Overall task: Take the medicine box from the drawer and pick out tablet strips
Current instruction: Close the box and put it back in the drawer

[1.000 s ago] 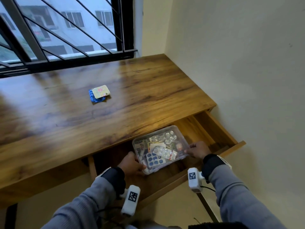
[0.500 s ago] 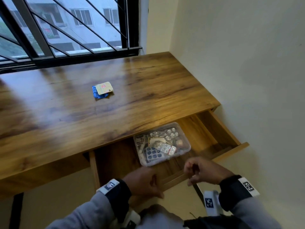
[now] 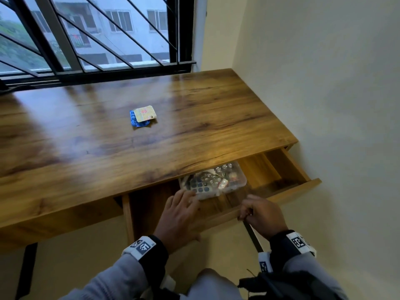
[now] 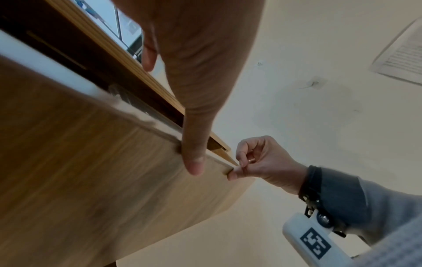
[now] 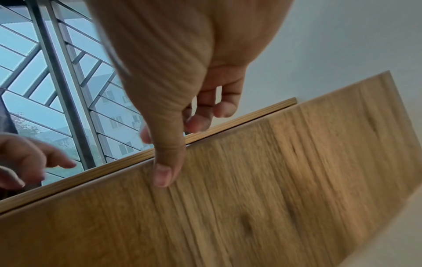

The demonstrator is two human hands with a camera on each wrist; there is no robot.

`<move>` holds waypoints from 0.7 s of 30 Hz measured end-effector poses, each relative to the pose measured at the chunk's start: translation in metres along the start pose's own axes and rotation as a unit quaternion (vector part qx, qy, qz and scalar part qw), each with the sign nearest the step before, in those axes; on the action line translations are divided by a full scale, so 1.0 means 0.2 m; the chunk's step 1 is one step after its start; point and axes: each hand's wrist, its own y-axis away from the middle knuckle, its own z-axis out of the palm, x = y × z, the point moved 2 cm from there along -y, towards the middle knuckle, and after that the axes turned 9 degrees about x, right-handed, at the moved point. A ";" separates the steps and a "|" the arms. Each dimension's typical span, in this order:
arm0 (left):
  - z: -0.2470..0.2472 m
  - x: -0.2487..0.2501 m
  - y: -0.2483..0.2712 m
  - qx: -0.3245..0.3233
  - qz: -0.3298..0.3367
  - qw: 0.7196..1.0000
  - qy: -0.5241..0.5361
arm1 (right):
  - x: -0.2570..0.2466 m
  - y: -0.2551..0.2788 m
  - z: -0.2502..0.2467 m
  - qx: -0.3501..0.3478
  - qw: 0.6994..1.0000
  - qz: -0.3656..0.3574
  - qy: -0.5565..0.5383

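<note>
Closing step, by the look of it: medicine box (image 3: 213,181) back inside the drawer (image 3: 287,167), half under the desk edge, two tablet strips (image 3: 141,118) lying mid-desk, well away from the drawer. Left hand (image 3: 178,217) draped over the drawer front, fingers straight, thumb pressing its face. Right hand (image 3: 260,215) loosely curled at the same front, gripping nothing. Next, probably: an even push inward.

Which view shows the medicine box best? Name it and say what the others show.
The head view. It looks down into the open drawer, where the clear medicine box shows with tablet strips inside, its far side under the desktop edge. The left wrist and right wrist views show only the drawer front and the hands; the box does not show there.
</note>
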 end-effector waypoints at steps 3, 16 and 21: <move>-0.04 -0.06 -0.03 0.032 -0.032 0.999 -0.017 | -0.04 -0.10 0.03 0.023 1.000 -0.010 0.002; -0.07 -0.51 -0.16 0.040 -0.112 0.993 0.009 | -0.13 -0.48 0.18 0.081 0.996 -0.039 0.009; -0.11 -0.70 -0.21 0.038 -0.094 0.994 0.028 | -0.21 -0.59 0.21 0.087 0.989 -0.092 -0.082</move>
